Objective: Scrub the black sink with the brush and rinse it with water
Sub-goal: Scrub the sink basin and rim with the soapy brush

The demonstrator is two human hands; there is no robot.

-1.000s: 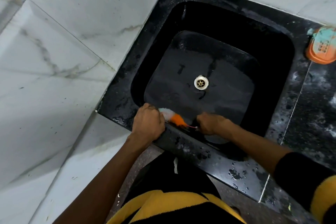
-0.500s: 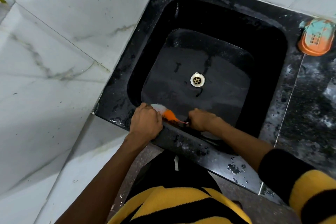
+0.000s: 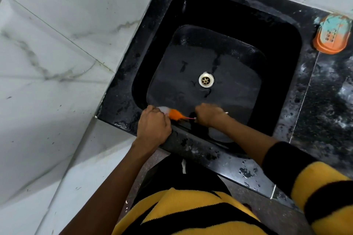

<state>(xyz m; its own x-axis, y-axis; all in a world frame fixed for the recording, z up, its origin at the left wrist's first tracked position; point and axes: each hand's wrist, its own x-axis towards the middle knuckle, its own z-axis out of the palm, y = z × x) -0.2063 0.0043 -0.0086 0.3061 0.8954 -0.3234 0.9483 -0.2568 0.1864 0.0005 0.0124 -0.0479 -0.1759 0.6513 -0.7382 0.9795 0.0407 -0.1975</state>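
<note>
- One black sink [image 3: 282,47] – square basin with rounded corners, set in a dark speckled stone counter [image 3: 328,101]; its floor looked wet and dull, its far walls deep in shadow.
- One drain [image 3: 206,80] – round, pale metal rim with a perforated centre, in the middle of the basin floor.
- One brush [image 3: 174,114] – orange body with whitish bristles at its left end and a thin pink handle, lying against the sink's near wall just below the rim, between the two hands.
- Two hands. The left hand [image 3: 153,129] curled over the sink's near rim, gripping the edge; its knuckles hid part of the bristles. The right hand [image 3: 208,115], inside the basin, was closed round the brush handle; it was motion-blurred.
- One soap dish [image 3: 332,33] – oval, orange plastic, smeared with teal residue, on the counter at the sink's far right corner, well apart from the hands.
- Two sleeves, knitted, black with yellow stripes; only the right sleeve [image 3: 313,183] showed clearly.
- White marble-patterned tiles [image 3: 57,53] with grey veining, glossy, covered the wall left of the sink.
- Water droplets [image 3: 247,172] beaded on the counter's front edge.
</note>
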